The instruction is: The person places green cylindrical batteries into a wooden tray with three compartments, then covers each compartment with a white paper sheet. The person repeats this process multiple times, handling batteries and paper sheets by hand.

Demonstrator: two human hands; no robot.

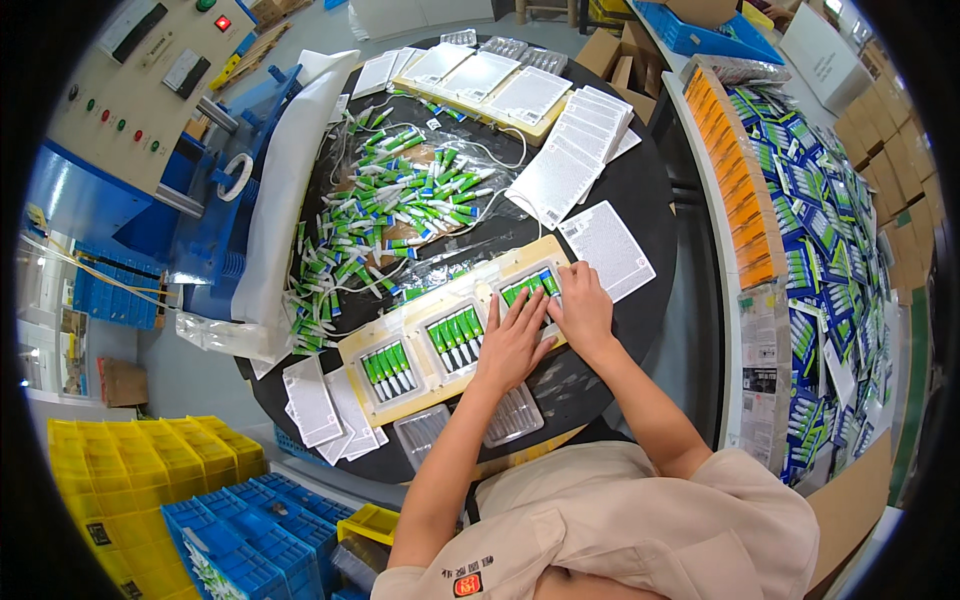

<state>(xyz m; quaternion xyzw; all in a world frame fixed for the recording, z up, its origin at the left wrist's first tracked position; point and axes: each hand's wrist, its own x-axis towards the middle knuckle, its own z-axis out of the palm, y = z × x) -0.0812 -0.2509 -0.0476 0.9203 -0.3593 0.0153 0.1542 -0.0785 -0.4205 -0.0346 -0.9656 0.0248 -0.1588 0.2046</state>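
In front of me on the round black table (640, 330) lies a long cream board (403, 318) with three openings. Clear plastic blister trays sit in them, holding rows of green-and-white tubes with dark bands (456, 338). My left hand (515, 340) lies with fingers stretched over the right-hand row, partly hiding it. At the right end of that row, my right hand (585, 305) rests its extended fingers on the tray's edge. A loose heap of similar tubes (400, 200) spreads beyond the board. A white printed card (610, 250) lies just past my right hand.
Empty clear blister trays (425, 432) lie at the near edge, beside white cards (315, 400). More cards (575, 150) and a second board (480, 85) are behind. A button-panel machine (140, 90) stands left, above crates (140, 470). Packaged tubes (820, 280) fill the right side.
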